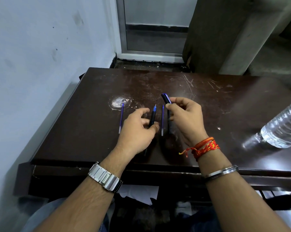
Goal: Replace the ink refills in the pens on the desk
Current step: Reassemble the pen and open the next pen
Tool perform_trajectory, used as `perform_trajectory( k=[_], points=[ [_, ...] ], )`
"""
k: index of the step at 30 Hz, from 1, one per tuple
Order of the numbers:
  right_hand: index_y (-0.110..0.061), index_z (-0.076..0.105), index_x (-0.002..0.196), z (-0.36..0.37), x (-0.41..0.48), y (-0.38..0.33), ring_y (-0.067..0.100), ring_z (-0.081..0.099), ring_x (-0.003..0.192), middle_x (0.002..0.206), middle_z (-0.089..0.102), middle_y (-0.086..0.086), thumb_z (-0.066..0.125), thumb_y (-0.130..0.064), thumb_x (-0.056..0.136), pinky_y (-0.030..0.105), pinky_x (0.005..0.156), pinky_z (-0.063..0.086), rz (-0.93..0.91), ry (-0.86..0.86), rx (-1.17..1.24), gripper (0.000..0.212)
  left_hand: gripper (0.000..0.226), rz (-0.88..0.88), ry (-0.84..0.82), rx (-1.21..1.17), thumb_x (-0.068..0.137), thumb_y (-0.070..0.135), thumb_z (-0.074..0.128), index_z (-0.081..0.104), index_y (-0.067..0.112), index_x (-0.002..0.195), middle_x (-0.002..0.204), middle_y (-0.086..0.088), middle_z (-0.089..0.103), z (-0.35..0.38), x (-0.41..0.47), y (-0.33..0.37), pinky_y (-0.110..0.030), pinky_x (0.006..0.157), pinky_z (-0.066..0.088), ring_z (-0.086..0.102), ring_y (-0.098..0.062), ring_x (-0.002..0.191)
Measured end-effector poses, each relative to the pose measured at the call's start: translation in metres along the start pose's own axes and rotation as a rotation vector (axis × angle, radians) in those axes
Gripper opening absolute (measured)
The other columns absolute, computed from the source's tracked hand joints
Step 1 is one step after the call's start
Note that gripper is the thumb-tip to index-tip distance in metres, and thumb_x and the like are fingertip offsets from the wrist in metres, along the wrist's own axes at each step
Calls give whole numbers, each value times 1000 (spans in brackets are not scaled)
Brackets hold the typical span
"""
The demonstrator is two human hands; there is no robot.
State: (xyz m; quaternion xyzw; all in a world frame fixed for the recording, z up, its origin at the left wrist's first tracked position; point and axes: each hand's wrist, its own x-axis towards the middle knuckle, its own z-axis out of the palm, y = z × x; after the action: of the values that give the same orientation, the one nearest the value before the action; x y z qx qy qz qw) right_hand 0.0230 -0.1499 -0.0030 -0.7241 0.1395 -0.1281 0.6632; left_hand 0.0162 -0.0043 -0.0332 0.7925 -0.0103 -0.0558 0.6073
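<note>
On the dark brown desk (208,101) my left hand (138,129) grips a black pen with a blue tip (152,117), its point aimed away from me. My right hand (186,118) pinches a dark blue pen cap (166,98) between thumb and forefinger, raised above the desk. One thin blue refill (121,118) lies to the left of my left hand. A second refill (162,120) lies between my hands. Right beside it a dark pen body (169,122) lies under my right hand, partly hidden.
A clear plastic water bottle (282,129) lies tilted at the desk's right edge. A white scuff mark (118,102) sits near the left refill's tip. A pale wall runs along the left; a door frame stands beyond the desk.
</note>
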Motion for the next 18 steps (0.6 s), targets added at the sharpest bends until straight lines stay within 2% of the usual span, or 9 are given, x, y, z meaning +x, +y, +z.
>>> perform_trajectory(
  k=[3, 6, 8, 10, 14, 18],
  points=[
    [-19, 70, 86, 4, -2, -1, 4, 60, 55, 80, 67, 7, 68, -7, 84, 20, 52, 50, 15, -35, 135, 13, 64, -9, -17, 13, 83, 18, 76, 50, 23, 141, 97, 5, 80, 0, -1, 2, -45, 91, 59, 75, -13, 94],
    [-16, 67, 85, 7, -4, -2, 14, 62, 67, 84, 66, 9, 68, -4, 84, 24, 61, 53, 39, -37, 244, 12, 58, 28, -4, 70, 84, 18, 77, 54, 23, 137, 92, 8, 80, 1, -4, 6, -40, 91, 59, 74, -6, 89],
    [-13, 64, 84, 10, -7, -2, 16, 64, 72, 81, 67, 9, 67, -1, 85, 24, 66, 55, 46, -24, 307, 12, 58, 32, -8, 93, 83, 18, 77, 55, 23, 136, 92, 8, 80, 1, -6, 9, -39, 92, 58, 74, -5, 90],
    [-12, 64, 82, 10, -9, -4, 15, 66, 70, 74, 68, 6, 66, 0, 84, 23, 66, 56, 48, -12, 373, 12, 60, 16, -25, 97, 83, 19, 78, 54, 23, 137, 92, 8, 79, 0, -7, 11, -39, 92, 58, 74, -7, 91],
    [-8, 63, 78, 10, -12, -6, 13, 68, 65, 67, 70, 2, 63, 0, 83, 22, 61, 55, 36, 16, 397, 9, 62, 9, -36, 107, 83, 18, 78, 54, 23, 139, 91, 9, 79, 0, -9, 13, -40, 93, 58, 74, -7, 90],
    [-10, 63, 82, 12, -13, -6, 17, 71, 74, 77, 74, 9, 68, -2, 84, 24, 66, 58, 87, -1, 400, 9, 59, 9, -45, 100, 83, 16, 78, 55, 22, 137, 92, 6, 80, 1, -9, 12, -43, 90, 59, 75, -12, 87]
  ],
)
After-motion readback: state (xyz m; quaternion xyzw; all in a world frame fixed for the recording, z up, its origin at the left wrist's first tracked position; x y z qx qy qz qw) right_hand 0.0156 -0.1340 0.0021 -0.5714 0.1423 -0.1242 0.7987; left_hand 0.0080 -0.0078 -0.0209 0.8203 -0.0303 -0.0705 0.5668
